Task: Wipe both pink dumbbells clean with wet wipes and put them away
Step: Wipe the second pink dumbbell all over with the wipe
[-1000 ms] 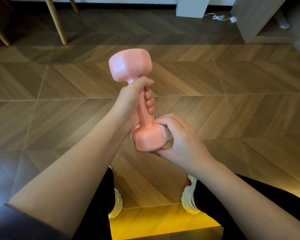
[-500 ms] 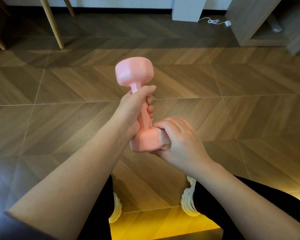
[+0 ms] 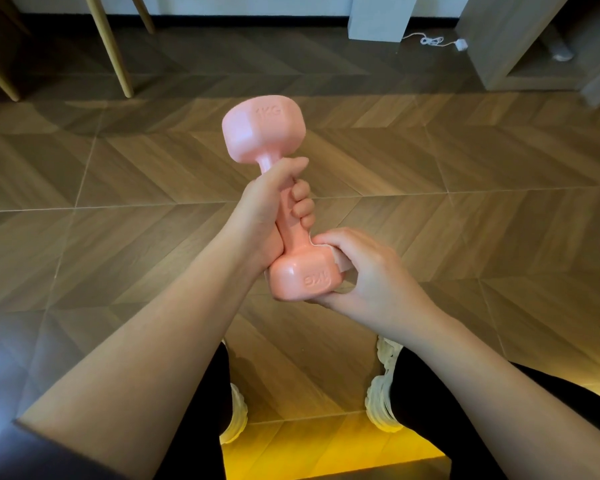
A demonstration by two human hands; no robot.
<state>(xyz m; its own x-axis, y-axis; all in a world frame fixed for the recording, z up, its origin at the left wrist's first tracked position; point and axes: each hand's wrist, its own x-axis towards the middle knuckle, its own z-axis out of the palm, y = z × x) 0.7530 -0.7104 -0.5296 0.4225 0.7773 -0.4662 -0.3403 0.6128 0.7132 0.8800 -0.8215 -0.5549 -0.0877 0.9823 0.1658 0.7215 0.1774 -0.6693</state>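
A pink dumbbell [image 3: 264, 129] marked 1KG stands nearly upright in the air over the floor, its upper head tilted slightly left. My left hand [image 3: 267, 213] grips its handle, fingers curled round it. My right hand [image 3: 364, 271] wraps the right side and underside of the lower head, pressing a pale wet wipe [image 3: 340, 265] against it. Only a small edge of the wipe shows between my fingers and the dumbbell. The second dumbbell is not in view.
Wooden chevron floor [image 3: 465, 209] lies below. Wooden furniture legs [image 3: 110, 46] stand at the far left, a white block [image 3: 378, 15] and a white cable [image 3: 433, 41] at the back, a wooden cabinet [image 3: 520, 46] far right. My knees and white shoes [image 3: 381, 396] are below.
The dumbbell has tipped a little more upright and its heads have turned, so the embossed 1KG marks now face me. My right hand has shifted round the lower head with the wipe.
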